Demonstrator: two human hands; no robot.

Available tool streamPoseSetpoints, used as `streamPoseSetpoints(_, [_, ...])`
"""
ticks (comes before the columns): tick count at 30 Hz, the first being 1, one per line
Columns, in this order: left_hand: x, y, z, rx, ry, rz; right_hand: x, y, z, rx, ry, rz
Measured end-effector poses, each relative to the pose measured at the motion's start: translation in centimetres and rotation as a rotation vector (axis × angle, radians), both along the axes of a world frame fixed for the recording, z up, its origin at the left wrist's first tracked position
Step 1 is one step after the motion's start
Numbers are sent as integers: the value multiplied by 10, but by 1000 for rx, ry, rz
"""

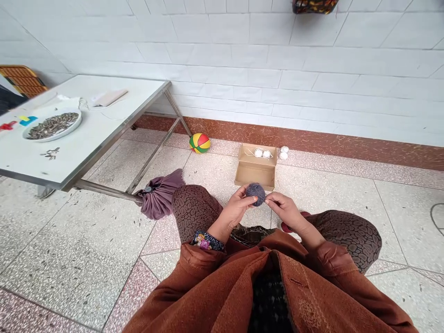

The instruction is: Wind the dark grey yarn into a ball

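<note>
A round ball of dark grey-blue yarn (255, 193) is held up over my lap, between my knees. My left hand (237, 205) grips it from the left side, with the thumb across its front. At the ball's right edge, my right hand (282, 206) pinches what looks like the yarn's strand between thumb and fingers. Beyond the hands, an open cardboard box (255, 173) lies on the floor. White yarn balls (262, 153) with loose strands rest against its raised lid, and other white balls (283, 152) sit just right of the box.
At left stands a white table (100, 134) with a metal frame, bearing a plate of seeds or husks (53, 126). A purple cloth bag (160, 194) lies by its leg. A colourful ball (200, 143) rests near the wall (225, 60). Husks litter the floor.
</note>
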State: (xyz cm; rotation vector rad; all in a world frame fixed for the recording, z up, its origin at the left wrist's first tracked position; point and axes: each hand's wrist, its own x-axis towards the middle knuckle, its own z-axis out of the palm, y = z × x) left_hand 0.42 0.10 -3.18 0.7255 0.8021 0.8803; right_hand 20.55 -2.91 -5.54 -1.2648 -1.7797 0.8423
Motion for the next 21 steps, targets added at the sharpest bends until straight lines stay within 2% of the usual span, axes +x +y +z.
streamPoseSetpoints(3, [0, 1, -8, 98, 201, 56, -2, -3, 13, 64, -36, 101])
streamPoseSetpoints(6, [-1, 2, -11, 297, 393, 43, -3, -3, 28, 113, -58, 149])
streamPoseSetpoints(9, [-1, 2, -10, 470, 496, -45, -1, 4, 41, 138, -78, 130])
streamPoseSetpoints(11, [-1, 0, -8, 503, 446, -150, 2, 13, 44, 133, -71, 99])
streamPoseSetpoints(15, [-2, -5, -2, 391, 187, -314, 3, 28, 33, 50, 39, -15])
streamPoseSetpoints(18, [-2, -9, 2, 243, -29, -277, -1, 28, 17, -66, 129, -74])
streamPoseSetpoints(21, [-2, -11, 4, 73, -205, -213, -6, 20, 4, -136, 157, -66])
